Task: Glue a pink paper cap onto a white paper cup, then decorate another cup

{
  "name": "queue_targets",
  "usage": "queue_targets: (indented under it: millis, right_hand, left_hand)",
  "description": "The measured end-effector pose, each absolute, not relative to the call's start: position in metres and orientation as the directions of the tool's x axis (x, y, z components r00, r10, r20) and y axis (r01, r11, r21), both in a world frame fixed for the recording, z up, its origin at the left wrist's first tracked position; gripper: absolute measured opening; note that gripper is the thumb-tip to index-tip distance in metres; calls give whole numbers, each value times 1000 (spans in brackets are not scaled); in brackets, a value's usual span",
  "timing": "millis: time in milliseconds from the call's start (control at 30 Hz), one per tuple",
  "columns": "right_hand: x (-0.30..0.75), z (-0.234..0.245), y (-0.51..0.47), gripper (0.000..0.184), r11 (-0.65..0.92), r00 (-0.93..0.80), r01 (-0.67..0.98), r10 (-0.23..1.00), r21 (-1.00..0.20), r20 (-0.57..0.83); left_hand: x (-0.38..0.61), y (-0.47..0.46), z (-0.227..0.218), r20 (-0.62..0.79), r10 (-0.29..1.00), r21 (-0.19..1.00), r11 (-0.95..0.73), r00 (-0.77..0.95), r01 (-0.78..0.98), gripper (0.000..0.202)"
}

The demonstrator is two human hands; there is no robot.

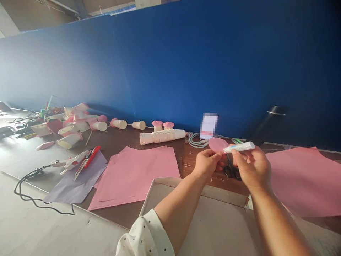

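My left hand [209, 164] pinches the lower edge of a round pink paper disc [217, 145] between thumb and fingers. In my right hand [254, 167] is a white pen-shaped tube [239, 147], held near its tip; its small print is too blurred to read. The narrow end of the tube points left and meets or nearly meets the disc's right edge; I cannot tell which. Just below and between my hands lie black-handled scissors [232, 173], partly hidden by my fingers.
An open cardboard box [221, 220] sits beneath my forearms. Pink paper sheets [141, 174] lie left, another pink sheet [306, 181] right. Behind are stacked paper cups [163, 136] and a cable coil [197, 140]. Left are a glue gun [70, 161], a red cutter [87, 160] and piled cups [70, 129].
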State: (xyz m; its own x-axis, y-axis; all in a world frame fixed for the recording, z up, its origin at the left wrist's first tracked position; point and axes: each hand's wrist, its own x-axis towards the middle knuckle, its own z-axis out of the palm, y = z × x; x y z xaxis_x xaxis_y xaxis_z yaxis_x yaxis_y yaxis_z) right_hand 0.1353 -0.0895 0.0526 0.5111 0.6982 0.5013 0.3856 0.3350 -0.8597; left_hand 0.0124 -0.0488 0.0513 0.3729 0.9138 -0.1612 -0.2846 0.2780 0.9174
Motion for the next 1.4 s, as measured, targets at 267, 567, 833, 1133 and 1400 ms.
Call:
queue_targets:
  millis: [267, 567, 833, 1133, 1400]
  right_hand:
    - [151, 46, -84, 26, 378, 649, 196, 642, -905, 409]
    - [141, 48, -92, 33, 128, 566, 604, 626, -787, 537]
    - [152, 42, -84, 38, 111, 553, 387, 767, -916, 326]
    - [160, 32, -81, 50, 177, 535, 248, 795, -952, 288]
    - [152, 39, -84, 50, 281, 579, 198, 739, -939, 343]
  left_hand:
    - [3, -39, 49, -141, 924, 933, 244, 354, -264, 17]
    - [-1, -30, 42, -14, 894, 915, 192, 449, -354, 33]
    - [-4, -33, 45, 41, 870, 909, 172, 491, -380, 41]
    - [-3, -32, 44, -10, 899, 982, 91, 437, -163, 21]
    - [-4, -35, 45, -22, 889, 997, 51, 457, -51, 15]
